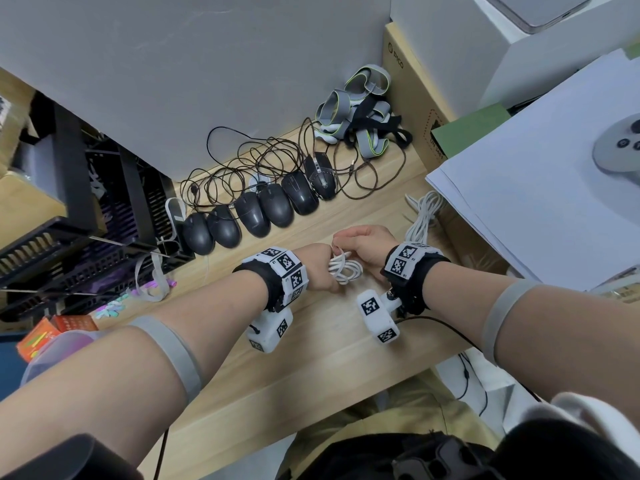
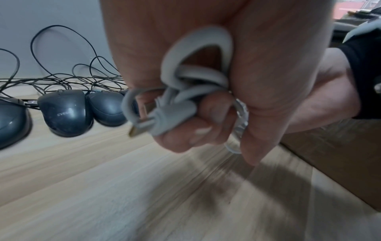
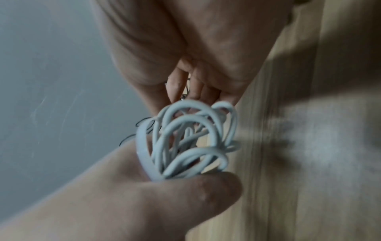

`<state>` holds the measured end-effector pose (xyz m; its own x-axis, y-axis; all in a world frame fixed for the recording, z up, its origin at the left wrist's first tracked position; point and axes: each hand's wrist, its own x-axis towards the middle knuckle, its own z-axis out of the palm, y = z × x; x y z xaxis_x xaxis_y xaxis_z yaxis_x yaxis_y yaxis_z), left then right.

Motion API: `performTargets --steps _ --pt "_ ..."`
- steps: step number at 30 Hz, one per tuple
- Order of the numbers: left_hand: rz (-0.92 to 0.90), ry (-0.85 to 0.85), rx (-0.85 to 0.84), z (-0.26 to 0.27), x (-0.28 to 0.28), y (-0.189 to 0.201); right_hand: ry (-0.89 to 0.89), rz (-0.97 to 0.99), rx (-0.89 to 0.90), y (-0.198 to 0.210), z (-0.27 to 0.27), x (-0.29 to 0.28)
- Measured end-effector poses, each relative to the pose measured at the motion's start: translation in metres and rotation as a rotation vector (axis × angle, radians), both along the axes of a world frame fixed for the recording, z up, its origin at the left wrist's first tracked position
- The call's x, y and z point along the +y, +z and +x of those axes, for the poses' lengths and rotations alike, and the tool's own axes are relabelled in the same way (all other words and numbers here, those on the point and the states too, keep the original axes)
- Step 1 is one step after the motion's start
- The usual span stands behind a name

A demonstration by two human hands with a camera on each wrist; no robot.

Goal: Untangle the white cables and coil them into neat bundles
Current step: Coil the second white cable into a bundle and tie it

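A white cable (image 1: pixel 344 268) folded into a loose bundle of loops hangs just above the wooden desk (image 1: pixel 311 341) between both hands. My left hand (image 1: pixel 327 271) grips one end of the bundle; in the left wrist view its fingers (image 2: pixel 206 127) curl round the cable (image 2: pixel 198 78) and a metal plug (image 2: pixel 136 128) sticks out. My right hand (image 1: pixel 341 242) pinches the loops at the far end; the right wrist view shows its fingers (image 3: pixel 195 93) at the top of the loops (image 3: pixel 191 138). A second white cable (image 1: pixel 424 213) lies bunched further right.
A row of black mice (image 1: pixel 259 209) with tangled black cords lies behind the hands. Grey straps (image 1: pixel 360 112) sit at the back by a cardboard box (image 1: pixel 415 98). Black trays (image 1: pixel 69 237) stand left. A paper stack (image 1: pixel 536 185) carries a grey controller (image 1: pixel 620 150) at right.
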<state>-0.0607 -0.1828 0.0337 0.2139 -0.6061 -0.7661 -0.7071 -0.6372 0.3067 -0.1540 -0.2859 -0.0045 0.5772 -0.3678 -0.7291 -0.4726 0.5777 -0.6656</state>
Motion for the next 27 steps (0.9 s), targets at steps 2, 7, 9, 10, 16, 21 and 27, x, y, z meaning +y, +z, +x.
performTargets --steps 2,7,9,10,16,21,27 --pt "-0.02 0.006 0.023 -0.0001 -0.001 0.0009 -0.074 0.125 -0.025 0.0026 -0.0005 0.0004" --pt "-0.041 -0.069 -0.058 -0.0005 -0.0002 0.0011 -0.115 0.291 -0.055 0.0088 -0.0007 -0.0033" --pt "-0.047 -0.088 -0.071 -0.0012 -0.0002 0.0021 -0.089 0.322 -0.048 0.0089 0.0001 -0.0045" --pt "-0.059 -0.094 -0.075 -0.001 -0.0001 0.0017 -0.054 0.325 -0.046 0.01 0.0005 -0.0045" --pt "-0.077 -0.11 -0.072 -0.0002 -0.0012 0.0021 0.007 0.257 -0.047 0.0079 0.0018 -0.005" --pt "-0.071 -0.111 -0.073 0.003 -0.0014 0.0004 0.02 0.268 -0.04 0.0045 0.0033 -0.0052" --pt "-0.084 -0.114 -0.071 0.007 0.0016 -0.001 0.046 0.357 0.01 0.0057 0.003 -0.0052"
